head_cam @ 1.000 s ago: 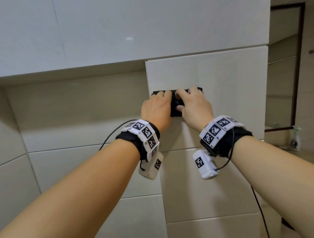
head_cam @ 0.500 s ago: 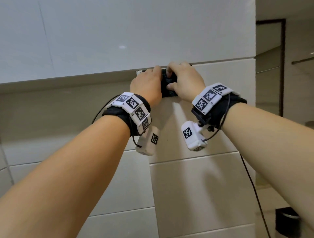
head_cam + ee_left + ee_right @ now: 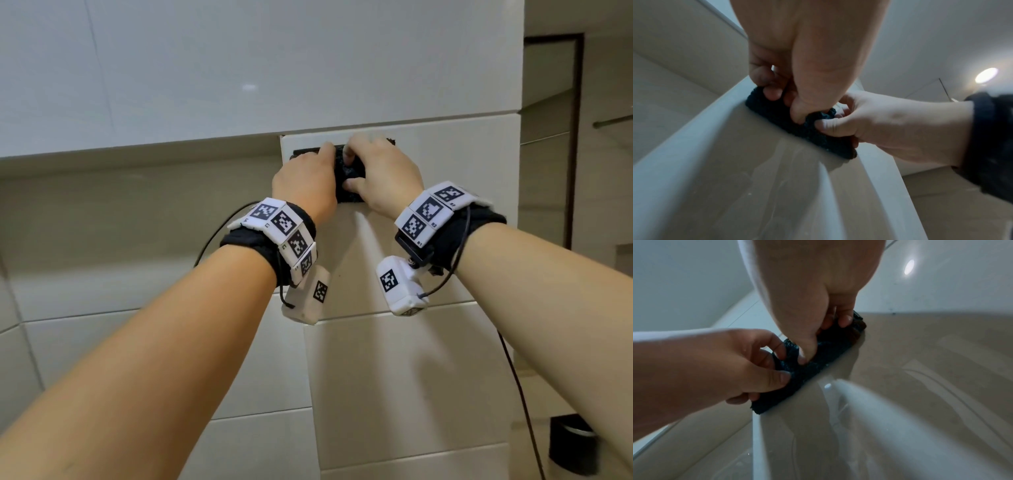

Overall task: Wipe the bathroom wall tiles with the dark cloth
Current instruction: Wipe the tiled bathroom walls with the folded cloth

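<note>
A folded dark cloth (image 3: 349,178) lies pressed against a beige wall tile (image 3: 394,359), just under the tile's top edge and beside its left corner. My left hand (image 3: 308,174) grips the cloth's left part with curled fingers (image 3: 772,93). My right hand (image 3: 380,168) grips its right part, thumb low and fingers (image 3: 844,321) over the top. In the left wrist view the cloth (image 3: 777,112) runs along the tile edge, with the right hand (image 3: 869,126) pinching a bunched fold. The right wrist view has the cloth (image 3: 824,356) and my left hand (image 3: 735,363). Wet streaks show on the tile below.
A white upper wall (image 3: 274,68) overhangs just above the cloth. Left of the tile's corner the wall steps back into a recess (image 3: 137,222). A dark-framed doorway (image 3: 579,137) is at the right, and a dark bin (image 3: 572,442) stands on the floor below it.
Both hands have slid the cloth up the tile, from a little way down it to just under the top edge. The grip on the cloth is unchanged.
</note>
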The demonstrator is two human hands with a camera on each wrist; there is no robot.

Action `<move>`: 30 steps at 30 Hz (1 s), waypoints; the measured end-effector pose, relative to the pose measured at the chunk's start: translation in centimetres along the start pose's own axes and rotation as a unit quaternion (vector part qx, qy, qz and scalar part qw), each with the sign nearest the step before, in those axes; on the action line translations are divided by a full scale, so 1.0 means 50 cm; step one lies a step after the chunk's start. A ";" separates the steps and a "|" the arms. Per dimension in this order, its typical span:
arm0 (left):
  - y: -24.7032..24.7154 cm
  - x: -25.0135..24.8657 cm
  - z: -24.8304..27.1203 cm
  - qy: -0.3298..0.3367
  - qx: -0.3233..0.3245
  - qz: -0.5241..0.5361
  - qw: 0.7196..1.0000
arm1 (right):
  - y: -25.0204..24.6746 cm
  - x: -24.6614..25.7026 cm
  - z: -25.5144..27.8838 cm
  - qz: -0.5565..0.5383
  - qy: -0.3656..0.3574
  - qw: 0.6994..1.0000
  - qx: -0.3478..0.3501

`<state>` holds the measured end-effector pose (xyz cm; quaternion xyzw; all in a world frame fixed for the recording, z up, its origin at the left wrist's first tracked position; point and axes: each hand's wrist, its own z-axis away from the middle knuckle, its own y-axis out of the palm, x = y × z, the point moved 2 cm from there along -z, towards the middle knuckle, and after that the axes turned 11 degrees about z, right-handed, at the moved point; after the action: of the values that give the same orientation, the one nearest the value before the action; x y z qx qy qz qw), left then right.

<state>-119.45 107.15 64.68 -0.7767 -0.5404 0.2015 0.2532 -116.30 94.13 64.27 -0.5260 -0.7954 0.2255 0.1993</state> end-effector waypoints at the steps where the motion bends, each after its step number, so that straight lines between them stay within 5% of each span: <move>1: 0.008 -0.002 0.008 0.005 -0.001 -0.005 1.000 | 0.003 -0.003 0.008 0.004 -0.003 1.000 0.003; 9: 0.086 -0.053 0.050 0.037 0.018 -0.028 0.999 | 0.039 -0.062 0.099 0.017 0.001 1.000 0.024; 30: 0.063 -0.174 -0.105 0.045 -0.010 0.003 0.999 | -0.060 -0.202 -0.013 -0.001 -0.015 1.000 -0.026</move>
<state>-116.97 97.13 67.26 -0.7892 -0.5277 0.1620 0.2691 -114.48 83.83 65.72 -0.5272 -0.8042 0.2124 0.1738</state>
